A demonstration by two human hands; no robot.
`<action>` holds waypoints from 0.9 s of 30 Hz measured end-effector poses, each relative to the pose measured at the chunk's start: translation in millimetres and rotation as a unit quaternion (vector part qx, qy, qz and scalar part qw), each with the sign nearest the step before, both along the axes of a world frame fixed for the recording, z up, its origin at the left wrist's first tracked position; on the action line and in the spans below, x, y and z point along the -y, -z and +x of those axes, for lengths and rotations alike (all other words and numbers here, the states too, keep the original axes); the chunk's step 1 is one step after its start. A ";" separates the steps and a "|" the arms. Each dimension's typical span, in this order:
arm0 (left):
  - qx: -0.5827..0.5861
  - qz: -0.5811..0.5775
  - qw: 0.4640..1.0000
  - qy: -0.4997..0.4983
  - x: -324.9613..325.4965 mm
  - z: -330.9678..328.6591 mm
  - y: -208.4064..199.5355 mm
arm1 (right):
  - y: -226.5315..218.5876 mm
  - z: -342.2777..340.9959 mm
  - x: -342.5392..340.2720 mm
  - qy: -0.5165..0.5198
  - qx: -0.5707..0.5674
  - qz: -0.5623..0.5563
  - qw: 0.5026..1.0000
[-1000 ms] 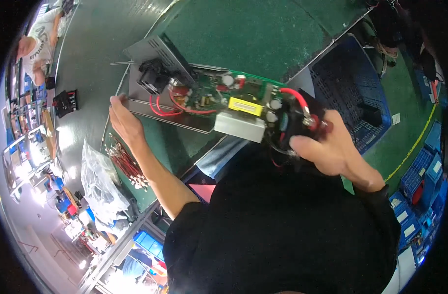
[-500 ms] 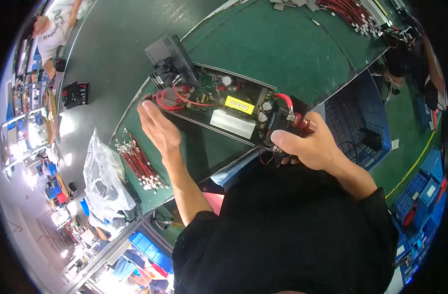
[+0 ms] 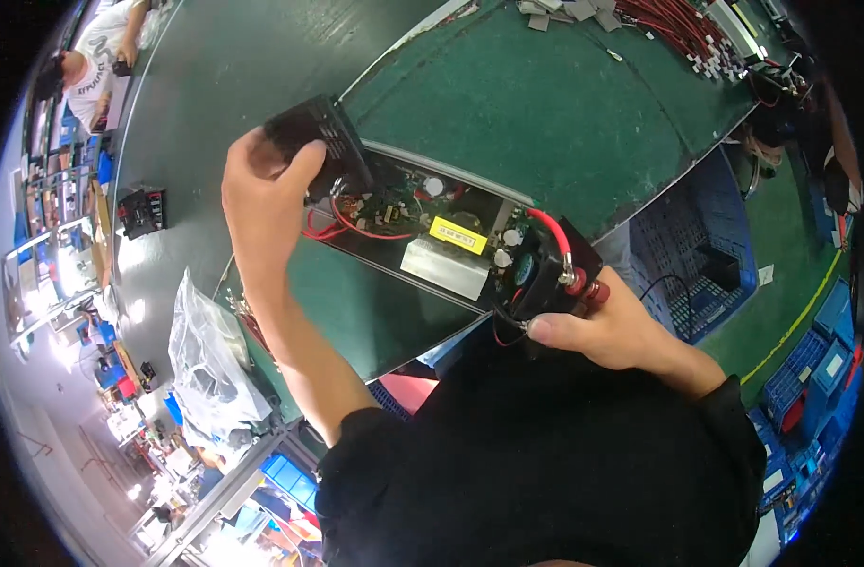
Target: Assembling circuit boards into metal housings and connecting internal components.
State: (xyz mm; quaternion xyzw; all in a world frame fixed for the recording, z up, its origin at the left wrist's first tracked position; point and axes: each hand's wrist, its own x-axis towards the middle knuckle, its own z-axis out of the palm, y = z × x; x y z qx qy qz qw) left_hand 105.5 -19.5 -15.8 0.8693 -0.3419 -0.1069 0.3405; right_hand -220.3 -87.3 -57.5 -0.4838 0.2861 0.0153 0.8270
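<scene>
Around black panel (image 3: 340,137), left hand (image 3: 267,197) closed

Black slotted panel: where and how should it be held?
Probably by its left side, coming from the left, where the left grip holds the black slotted panel: that side rises free, while the other faces the circuit board and its exposed components.

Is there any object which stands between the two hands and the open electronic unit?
Nothing visible does. The left hand directly grips the dark end panel of the electronic unit, and the right hand holds its opposite end, beside the red terminals.
</scene>
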 end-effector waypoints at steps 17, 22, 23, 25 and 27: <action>-0.072 -0.121 0.955 -0.260 -61.8 -13.4 30.6 | 0.2 1.1 -3.0 0.042 0.032 0.049 0.997; -0.310 -0.171 0.919 -0.175 -83.7 -5.0 53.4 | -3.7 7.7 -12.9 0.052 -0.016 0.108 0.993; -0.314 -0.177 0.917 -0.172 -81.5 -7.7 53.8 | -2.5 11.8 -15.7 0.066 -0.020 0.111 0.991; -0.406 -0.240 0.874 -0.120 -71.3 -25.2 41.2 | -4.6 25.8 -15.9 0.054 -0.021 0.117 0.991; -0.463 -0.279 0.838 -0.071 -77.8 -28.5 39.5 | -4.7 48.4 -18.8 0.063 -0.012 0.115 0.991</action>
